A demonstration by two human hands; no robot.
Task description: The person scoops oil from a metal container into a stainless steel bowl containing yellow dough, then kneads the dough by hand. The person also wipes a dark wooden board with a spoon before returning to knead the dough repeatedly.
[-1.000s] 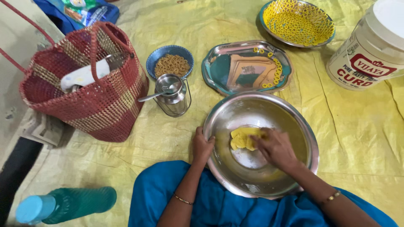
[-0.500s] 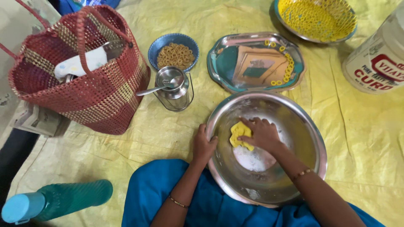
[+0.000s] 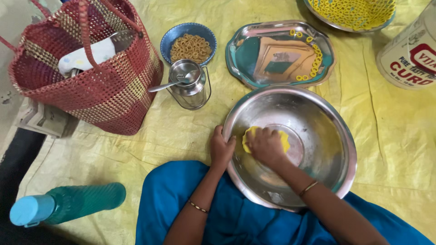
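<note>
A large steel bowl (image 3: 318, 136) sits on the yellow sheet in front of my lap. Inside it lies a lump of yellow dough (image 3: 249, 137), mostly hidden under my right hand (image 3: 265, 146), which presses down on it with fingers closed as a fist. My left hand (image 3: 221, 149) grips the bowl's near left rim, thumb inside the edge.
A red woven basket (image 3: 91, 86) stands at the left, a small steel can with a spoon (image 3: 188, 84) beside it. A blue bowl of fried rings (image 3: 188, 45), a steel tray (image 3: 279, 52), a yellow colander (image 3: 354, 11), a white tub (image 3: 408, 54) and a teal bottle (image 3: 68, 206) surround me.
My right hand has slid left across the bowl and now covers the dough near the left wall. The left hand keeps its hold on the rim.
</note>
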